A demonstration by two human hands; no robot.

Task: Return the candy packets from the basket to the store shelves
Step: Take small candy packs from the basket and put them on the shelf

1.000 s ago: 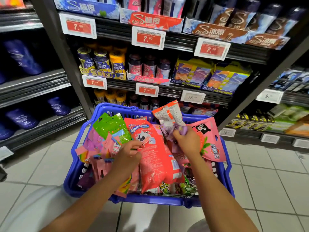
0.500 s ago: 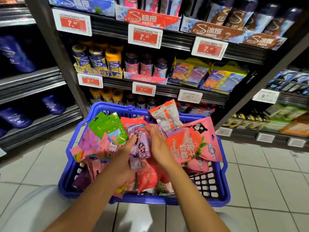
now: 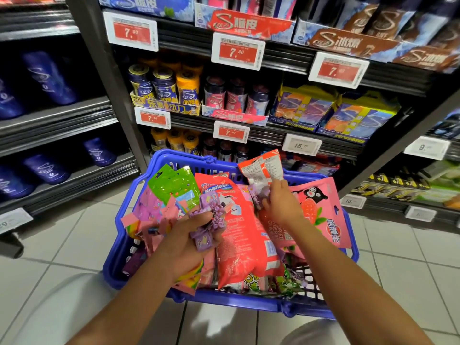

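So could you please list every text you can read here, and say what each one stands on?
"7.90": red shelf price tag
"15.": white shelf price tag
"9.": white price tag at right
"Alpenliebe", partly hidden: red candy bag in the blue basket
"DRIED": pink strawberry packet
Fine print on every packet: too small to read.

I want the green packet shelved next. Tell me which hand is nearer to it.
Left. The left hand, gripping small purple packets, sits just below and right of the green packet. The right hand is farther right, beyond the big red bag.
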